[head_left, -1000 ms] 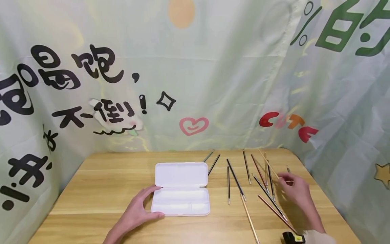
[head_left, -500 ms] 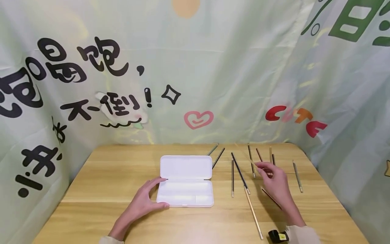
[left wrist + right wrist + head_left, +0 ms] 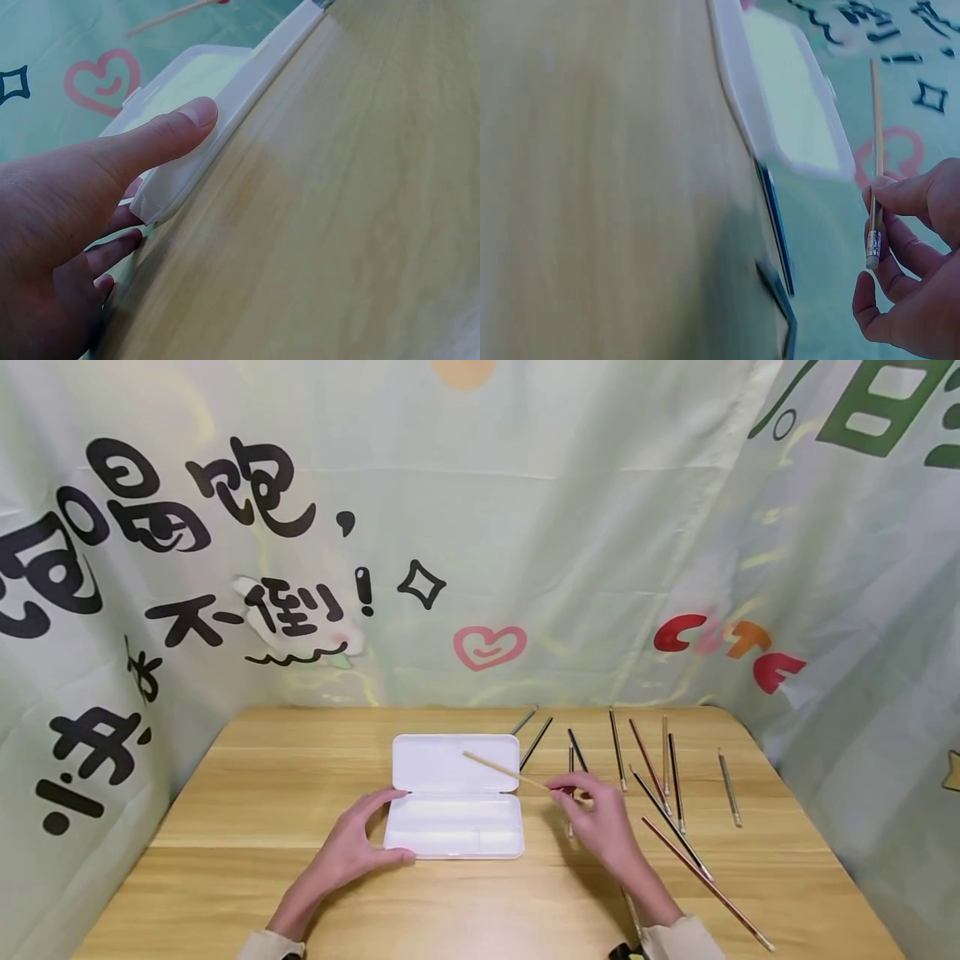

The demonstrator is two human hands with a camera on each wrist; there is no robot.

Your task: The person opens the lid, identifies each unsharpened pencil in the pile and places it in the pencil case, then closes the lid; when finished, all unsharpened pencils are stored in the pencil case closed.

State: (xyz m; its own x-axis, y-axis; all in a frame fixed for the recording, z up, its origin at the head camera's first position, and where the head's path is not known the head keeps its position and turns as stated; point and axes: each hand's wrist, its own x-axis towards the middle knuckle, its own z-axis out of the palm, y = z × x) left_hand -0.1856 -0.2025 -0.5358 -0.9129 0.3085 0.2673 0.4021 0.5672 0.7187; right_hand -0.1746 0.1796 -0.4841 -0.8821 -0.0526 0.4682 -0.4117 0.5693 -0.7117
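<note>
Right hand (image 3: 592,818): a pale wooden pencil (image 3: 506,770) is pinched between thumb and fingertips near its eraser end; it is held in the air to the right of a white case (image 3: 450,814), its far end seen, from the head, across the raised lid (image 3: 427,764). Left hand (image 3: 348,839): the left end of the case is held between the thumb, laid on the front wall, and a finger by the hinge; one case is counted, placed open on the wooden table (image 3: 262,793), with three compartments in its base, one long at the back and two in front. Twelve further pencils (image 3: 671,820) are counted on the table, scattered behind and to the right of the case: six dark, two reddish, two greyish, two pale; some appear crossed. Two dark ones are partly covered by the right hand, and a pale one by the forearm; the near ends of two are hidden by the lid; a dark object (image 3: 622,952) at the right cuff is cut off and cannot be made out; beyond, a printed cloth (image 3: 585,552) is hung, its lettering cut off at both sides.
</note>
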